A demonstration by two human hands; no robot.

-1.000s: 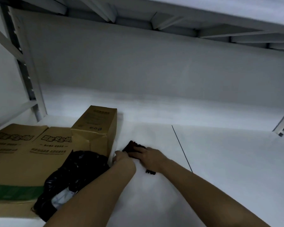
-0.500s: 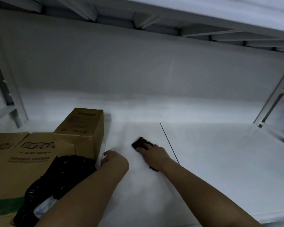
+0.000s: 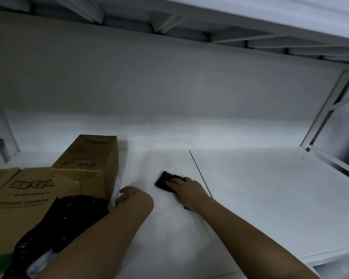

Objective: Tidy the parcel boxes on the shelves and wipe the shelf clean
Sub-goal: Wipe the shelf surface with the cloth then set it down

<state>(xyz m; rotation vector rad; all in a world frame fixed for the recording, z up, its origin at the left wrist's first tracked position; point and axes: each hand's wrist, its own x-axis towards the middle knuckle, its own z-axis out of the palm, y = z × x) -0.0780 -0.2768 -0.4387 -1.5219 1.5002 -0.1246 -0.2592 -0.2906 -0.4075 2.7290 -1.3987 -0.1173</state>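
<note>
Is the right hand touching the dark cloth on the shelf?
Touching. The head view shows the right hand pressed flat on the dark cloth, fingers overlapping its top with no gap, holding it against the white shelf.

On the shelf (image 3: 270,198) the boxes (image 3: 85,170) stand at the left, a bag (image 3: 65,220) before them — the cloth (image 3: 163,183) lies right of the boxes, under the right hand (image 3: 186,189).
</note>
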